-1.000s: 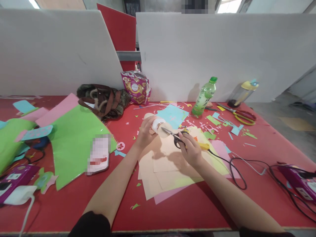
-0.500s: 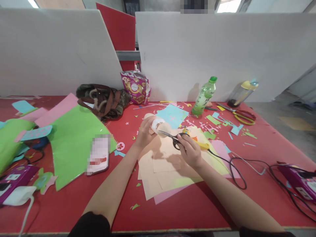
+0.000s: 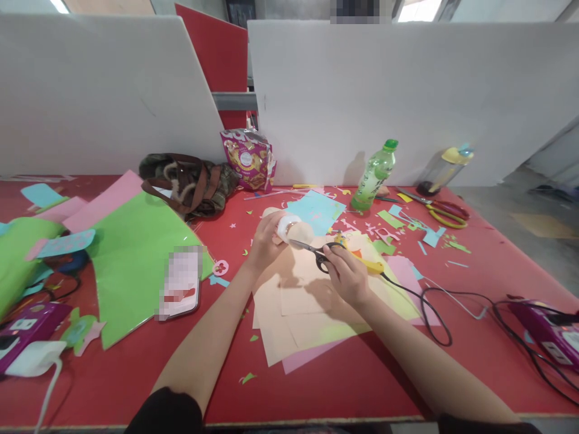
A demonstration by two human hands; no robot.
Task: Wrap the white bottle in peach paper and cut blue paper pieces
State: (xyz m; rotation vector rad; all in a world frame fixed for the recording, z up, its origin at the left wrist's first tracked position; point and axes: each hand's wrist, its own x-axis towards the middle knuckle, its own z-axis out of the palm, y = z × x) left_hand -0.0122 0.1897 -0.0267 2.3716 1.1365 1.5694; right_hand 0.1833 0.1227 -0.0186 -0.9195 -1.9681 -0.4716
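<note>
A: What's different from a second ago?
B: The scissors [image 3: 311, 248]. Their tip has slid a little left and down along the cream disc [image 3: 302, 232], and the blades lie flatter. The phone [image 3: 180, 283] and the bag [image 3: 194, 188] haven't moved.
A: Where's the disc?
B: Above the cream paper [image 3: 271, 313], just beside the left hand [image 3: 266, 241], against a white piece [image 3: 284, 226]. The blades meet its lower edge; whether they bite, I can't tell.
A: And the containers?
B: The bottle [image 3: 373, 178] stands capped; how full, I can't tell. The tumbler [image 3: 447, 169] is clear with something dark at its foot. The pouch [image 3: 248, 160] stands behind the bag, contents hidden. The bag shows something pale and furry in its opening.
A: Fingers?
B: Left ones are curled together around the white piece, partly hiding it. On the right hand [image 3: 348, 274], they're clamped on the scissors' black handles, near the yellow tool [image 3: 373, 266].
</note>
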